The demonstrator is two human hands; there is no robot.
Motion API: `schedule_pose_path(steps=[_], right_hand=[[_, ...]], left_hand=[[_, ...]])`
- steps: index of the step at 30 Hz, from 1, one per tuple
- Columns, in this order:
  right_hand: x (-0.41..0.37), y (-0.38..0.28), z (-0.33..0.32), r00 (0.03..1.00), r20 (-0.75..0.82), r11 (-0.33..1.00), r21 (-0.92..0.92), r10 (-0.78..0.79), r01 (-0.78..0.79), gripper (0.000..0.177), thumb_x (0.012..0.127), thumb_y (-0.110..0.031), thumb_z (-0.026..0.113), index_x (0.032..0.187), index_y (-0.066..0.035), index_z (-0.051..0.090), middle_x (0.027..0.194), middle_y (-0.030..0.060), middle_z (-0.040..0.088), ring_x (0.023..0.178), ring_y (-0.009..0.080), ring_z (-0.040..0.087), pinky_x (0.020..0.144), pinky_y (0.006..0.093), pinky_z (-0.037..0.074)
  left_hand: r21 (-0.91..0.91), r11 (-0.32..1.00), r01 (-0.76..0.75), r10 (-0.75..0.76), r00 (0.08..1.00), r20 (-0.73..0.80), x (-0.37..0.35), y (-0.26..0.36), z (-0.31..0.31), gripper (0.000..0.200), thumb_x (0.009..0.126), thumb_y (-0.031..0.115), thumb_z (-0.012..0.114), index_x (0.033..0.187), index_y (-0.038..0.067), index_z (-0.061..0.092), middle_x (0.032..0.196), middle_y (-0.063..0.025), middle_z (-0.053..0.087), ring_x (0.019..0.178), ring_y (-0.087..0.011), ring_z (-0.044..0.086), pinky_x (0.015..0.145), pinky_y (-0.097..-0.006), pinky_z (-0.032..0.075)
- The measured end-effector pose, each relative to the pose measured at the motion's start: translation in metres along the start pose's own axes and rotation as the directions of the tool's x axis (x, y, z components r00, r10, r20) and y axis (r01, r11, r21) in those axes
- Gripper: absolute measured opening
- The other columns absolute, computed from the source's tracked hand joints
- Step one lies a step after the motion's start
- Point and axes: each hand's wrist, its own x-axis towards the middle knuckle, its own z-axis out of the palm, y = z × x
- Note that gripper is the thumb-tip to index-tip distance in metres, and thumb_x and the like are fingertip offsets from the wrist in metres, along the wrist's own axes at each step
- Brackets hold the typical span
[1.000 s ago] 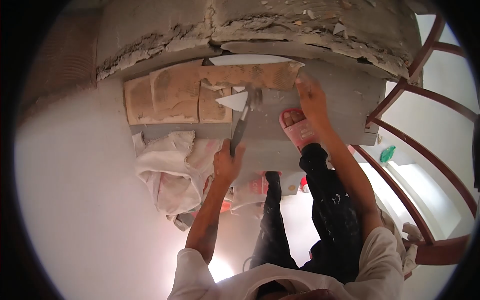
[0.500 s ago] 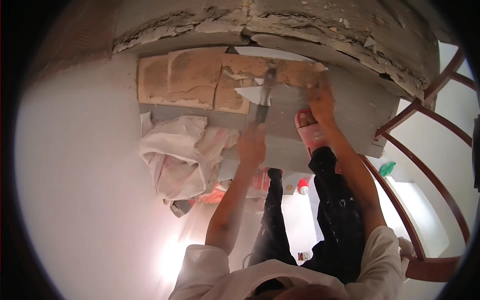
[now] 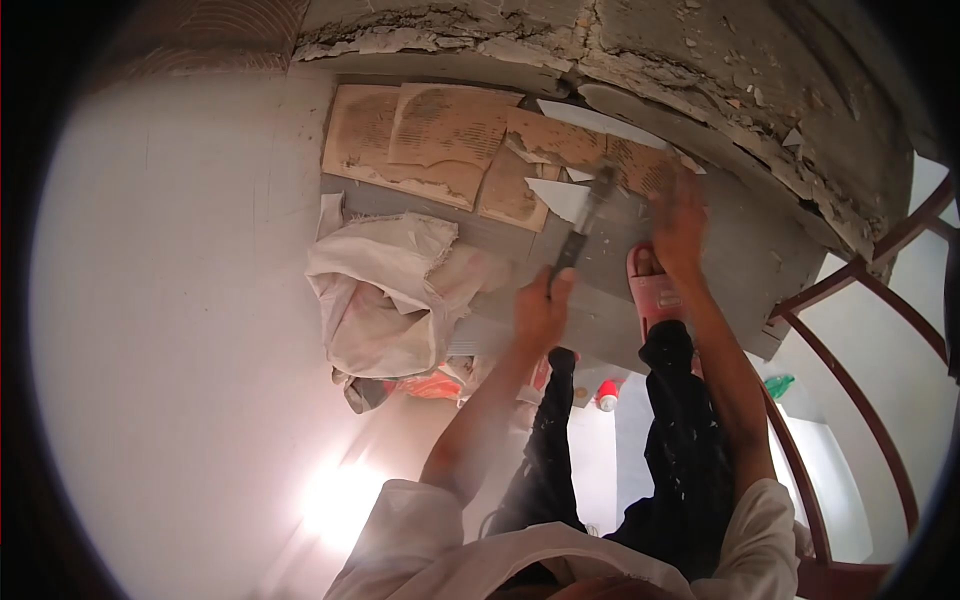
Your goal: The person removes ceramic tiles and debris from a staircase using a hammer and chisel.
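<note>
My left hand (image 3: 541, 312) is closed round the black grip of a hammer (image 3: 572, 250). The hammer's dark, blurred head is by the near edge of a broken tile (image 3: 638, 163), brown backing up. At that tile's right end is my right hand (image 3: 680, 225), its blurred fingers apparently closed on the edge. Just left lies another brown-backed tile piece (image 3: 555, 138). A white pointed shard (image 3: 560, 198) is close to the hammer. Larger brown-backed tiles (image 3: 445, 125) lie further left on the grey step.
My foot in a pink slipper (image 3: 655, 300) stands on the grey step (image 3: 790, 265), just below my right hand. A crumpled whitish sack (image 3: 385, 290) sits at the left. Rough, broken mortar (image 3: 700, 110) edges the back. A dark red railing (image 3: 865, 390) runs along the right.
The whole view has shifted, with the scene sitting further right. The hammer shows more sharply and tilts more to the right. My right hand stays at the tile's right end.
</note>
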Motion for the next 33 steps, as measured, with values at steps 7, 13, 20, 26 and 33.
schedule_pose_path(steps=[7,13,20,26,33], right_hand=[[0.022,-0.036,0.035,0.951,0.181,0.951,-0.133,-0.253,0.278,0.062,0.094,-0.029,0.060,0.147,-0.010,0.035,0.152,0.0165,0.032,0.141,0.0370,0.030,0.105,0.0577,0.032],[0.028,-0.045,0.052,0.874,0.355,0.868,-0.247,-0.333,0.431,0.062,0.094,-0.037,0.058,0.149,-0.019,0.035,0.157,0.0067,0.028,0.145,0.0321,0.025,0.105,0.0636,0.029],[0.009,-0.035,0.047,0.868,0.424,0.835,-0.353,-0.259,0.421,0.061,0.094,-0.041,0.056,0.149,-0.026,0.035,0.159,-0.0016,0.026,0.147,0.0295,0.020,0.107,0.0715,0.023],[-0.013,-0.012,0.043,0.880,0.415,0.813,-0.416,-0.230,0.408,0.059,0.097,-0.043,0.050,0.151,-0.026,0.032,0.160,-0.0022,0.021,0.149,0.0269,0.016,0.109,0.0716,0.021],[-0.027,0.007,0.021,0.889,0.442,0.788,-0.500,-0.123,0.358,0.057,0.099,-0.046,0.044,0.151,-0.027,0.030,0.162,-0.0027,0.017,0.149,0.0250,0.015,0.110,0.0704,0.015]], left_hand=[[0.068,0.995,0.069,-0.066,0.996,-0.055,0.056,-0.026,0.008,0.054,0.100,0.048,0.044,0.098,-0.002,0.062,0.073,-0.0271,0.060,0.076,-0.0462,0.060,0.067,-0.0485,0.045],[-0.168,0.986,0.007,-0.064,0.941,-0.333,0.041,0.013,-0.020,0.046,0.101,0.039,0.045,0.090,-0.004,0.057,0.072,-0.0178,0.059,0.067,-0.0285,0.056,0.064,-0.0421,0.042],[-0.140,0.988,0.068,-0.127,0.876,-0.466,0.102,-0.012,-0.045,0.048,0.102,0.040,0.044,0.092,-0.006,0.056,0.071,-0.0169,0.055,0.065,-0.0282,0.051,0.064,-0.0417,0.042],[-0.178,0.975,0.135,-0.197,0.894,-0.403,0.091,-0.010,-0.060,0.050,0.102,0.041,0.043,0.097,-0.007,0.057,0.075,-0.0218,0.058,0.071,-0.0347,0.056,0.069,-0.0438,0.044],[-0.102,0.961,0.259,-0.278,0.880,-0.386,0.093,-0.035,-0.061,0.051,0.102,0.043,0.042,0.101,-0.007,0.056,0.080,-0.0253,0.061,0.077,-0.0397,0.058,0.074,-0.0473,0.044]])
